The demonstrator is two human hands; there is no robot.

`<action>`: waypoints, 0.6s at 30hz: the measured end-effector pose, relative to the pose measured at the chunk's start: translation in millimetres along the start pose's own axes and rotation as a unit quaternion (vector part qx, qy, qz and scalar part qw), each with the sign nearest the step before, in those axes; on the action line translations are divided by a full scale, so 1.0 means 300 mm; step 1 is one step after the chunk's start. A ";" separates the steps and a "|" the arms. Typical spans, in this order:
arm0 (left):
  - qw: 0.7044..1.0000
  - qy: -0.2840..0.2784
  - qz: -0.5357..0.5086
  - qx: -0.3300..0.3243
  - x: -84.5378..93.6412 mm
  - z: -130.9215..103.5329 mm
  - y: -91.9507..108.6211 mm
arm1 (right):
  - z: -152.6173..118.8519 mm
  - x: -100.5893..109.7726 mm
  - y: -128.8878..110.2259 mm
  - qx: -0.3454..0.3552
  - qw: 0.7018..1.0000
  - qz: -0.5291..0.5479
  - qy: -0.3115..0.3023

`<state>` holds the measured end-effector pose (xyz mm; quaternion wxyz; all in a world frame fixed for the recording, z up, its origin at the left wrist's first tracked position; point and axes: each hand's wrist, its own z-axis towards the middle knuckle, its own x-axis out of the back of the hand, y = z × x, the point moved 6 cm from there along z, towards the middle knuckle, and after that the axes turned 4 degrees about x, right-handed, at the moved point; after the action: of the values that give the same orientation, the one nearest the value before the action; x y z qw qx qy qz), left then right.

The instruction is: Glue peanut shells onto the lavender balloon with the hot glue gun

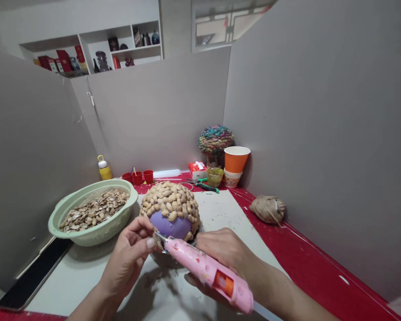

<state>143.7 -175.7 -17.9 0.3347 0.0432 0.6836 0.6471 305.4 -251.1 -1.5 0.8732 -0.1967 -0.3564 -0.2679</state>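
Note:
My right hand (225,249) is wrapped round a pink hot glue gun (190,263), its metal nozzle pointing left and a glue stick trailing from the back. Close to the nozzle, the fingers of my left hand (132,254) are pinched on what looks like a peanut shell (158,243), mostly hidden by the fingertips. Just beyond both hands sits a purple ball (170,225), its top and sides covered with peanut shells (169,198) and a bare purple patch facing me. The ball's base is largely hidden behind the glue gun.
A green basket (87,238) of peanut shells stands left on the grey board (220,205), beside a black slab (36,272). Red cups (137,178), pliers (205,186), an orange paper cup (236,160) and a colourful tree model (215,140) line the back. Twine (268,209) lies right.

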 end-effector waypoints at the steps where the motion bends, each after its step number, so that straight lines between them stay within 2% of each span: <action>1: 1.000 0.002 0.001 -0.001 0.000 0.000 0.000 | 0.000 -0.001 0.001 -0.002 1.000 -0.003 0.000; 9: 1.000 -0.003 -0.004 -0.006 0.001 -0.002 0.005 | -0.008 -0.009 0.026 -0.014 1.000 -0.016 0.017; 15: 0.996 0.028 -0.007 -0.080 0.038 -0.018 0.089 | 0.011 0.071 0.032 -0.009 0.987 -0.019 0.160; 18: 0.991 0.053 0.017 -0.118 0.066 -0.019 0.120 | 0.011 0.105 0.068 -0.071 0.983 -0.014 0.168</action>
<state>112.0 -165.1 6.6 0.2894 -0.0196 0.6185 0.7302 335.0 -243.8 20.5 0.9008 -0.2050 -0.1875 -0.3338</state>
